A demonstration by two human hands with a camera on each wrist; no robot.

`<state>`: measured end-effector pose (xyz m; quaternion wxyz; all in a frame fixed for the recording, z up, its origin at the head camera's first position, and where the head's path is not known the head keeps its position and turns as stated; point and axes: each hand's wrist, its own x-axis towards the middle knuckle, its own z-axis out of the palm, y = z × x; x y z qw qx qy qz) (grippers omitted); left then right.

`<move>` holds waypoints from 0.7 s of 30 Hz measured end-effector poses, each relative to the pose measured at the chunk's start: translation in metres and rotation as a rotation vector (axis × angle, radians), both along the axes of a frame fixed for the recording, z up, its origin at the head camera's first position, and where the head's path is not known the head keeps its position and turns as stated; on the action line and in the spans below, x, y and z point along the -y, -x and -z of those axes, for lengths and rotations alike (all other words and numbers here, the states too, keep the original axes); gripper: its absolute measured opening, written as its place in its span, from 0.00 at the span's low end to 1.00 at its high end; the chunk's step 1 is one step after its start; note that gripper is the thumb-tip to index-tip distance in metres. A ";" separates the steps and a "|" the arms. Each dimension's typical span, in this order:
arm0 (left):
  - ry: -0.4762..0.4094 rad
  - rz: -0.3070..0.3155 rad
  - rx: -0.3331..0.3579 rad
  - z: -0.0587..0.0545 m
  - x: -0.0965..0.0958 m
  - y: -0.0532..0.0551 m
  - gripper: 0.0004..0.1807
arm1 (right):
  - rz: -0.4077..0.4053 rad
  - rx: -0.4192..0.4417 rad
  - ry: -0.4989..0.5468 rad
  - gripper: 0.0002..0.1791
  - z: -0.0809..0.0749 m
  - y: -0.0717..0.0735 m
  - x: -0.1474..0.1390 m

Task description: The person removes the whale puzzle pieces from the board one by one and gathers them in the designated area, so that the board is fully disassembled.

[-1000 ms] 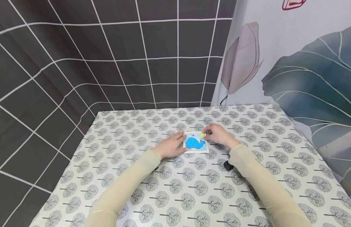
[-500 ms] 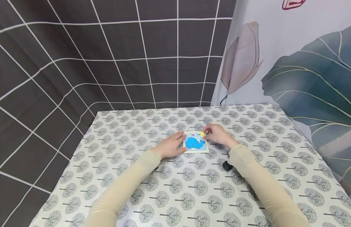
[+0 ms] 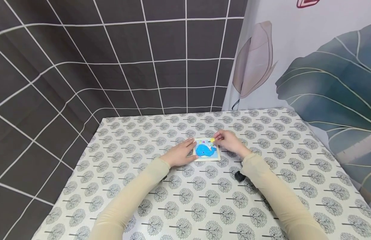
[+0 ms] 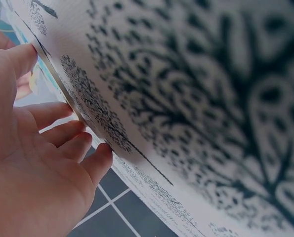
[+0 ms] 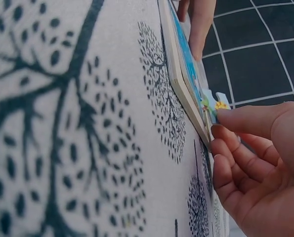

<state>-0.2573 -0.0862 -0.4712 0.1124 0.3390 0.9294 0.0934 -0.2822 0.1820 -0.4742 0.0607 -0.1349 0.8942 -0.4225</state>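
Note:
A small jigsaw puzzle board [image 3: 216,159] with a blue whale picture lies on the table in the head view. My left hand [image 3: 181,154] rests at its left edge, thumb and fingers spread along that side. In the left wrist view, the fingertips [image 4: 70,109] touch the board's edge. My right hand [image 3: 229,142] is over the top right corner. In the right wrist view, its thumb and finger pinch a light blue puzzle piece [image 5: 217,100] with a yellow sun on it. The piece is tilted up from the board, and a pale gap shows beneath it.
A tablecloth [image 3: 185,196] with a tree print covers the table. A black object [image 3: 240,176] sits by the right wrist. Behind stand a dark curtain with a white grid [image 3: 170,43] and a pale curtain with leaves [image 3: 254,60].
The puzzle piece in my right hand has tilted and shifted slightly up and left. My left hand stays at the board's left edge. The head view has shifted slightly.

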 end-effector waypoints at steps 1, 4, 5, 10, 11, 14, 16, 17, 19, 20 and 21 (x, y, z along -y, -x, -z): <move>0.000 -0.001 0.000 0.000 0.000 0.000 0.42 | 0.002 -0.003 0.007 0.13 0.000 0.000 0.000; -0.003 -0.005 0.003 -0.002 0.000 -0.001 0.42 | 0.009 -0.006 0.021 0.12 0.000 0.000 0.000; -0.002 -0.006 0.007 -0.002 0.000 -0.001 0.42 | 0.013 -0.003 0.024 0.12 0.000 0.000 0.001; -0.007 -0.010 0.021 -0.004 -0.001 -0.002 0.42 | 0.012 -0.001 0.041 0.12 -0.001 -0.003 0.001; -0.007 -0.011 0.022 -0.004 -0.001 -0.002 0.42 | 0.011 -0.002 0.045 0.11 -0.002 -0.004 0.002; 0.000 -0.012 0.023 -0.003 0.000 -0.001 0.42 | 0.007 -0.008 0.061 0.11 -0.002 -0.005 0.002; 0.001 -0.013 0.024 -0.003 0.000 -0.001 0.42 | 0.004 -0.010 0.067 0.11 -0.001 -0.006 0.002; 0.000 -0.013 0.023 -0.003 0.000 -0.001 0.42 | 0.004 -0.011 0.068 0.11 0.000 -0.006 0.002; 0.004 -0.011 0.020 -0.003 0.000 -0.001 0.42 | 0.006 -0.009 0.073 0.11 0.001 -0.005 0.001; 0.006 -0.010 0.018 -0.003 0.000 -0.001 0.42 | 0.007 -0.006 0.077 0.11 0.001 -0.005 0.001; 0.006 -0.010 0.017 -0.003 0.000 0.000 0.42 | 0.004 -0.004 0.080 0.11 0.001 -0.005 0.001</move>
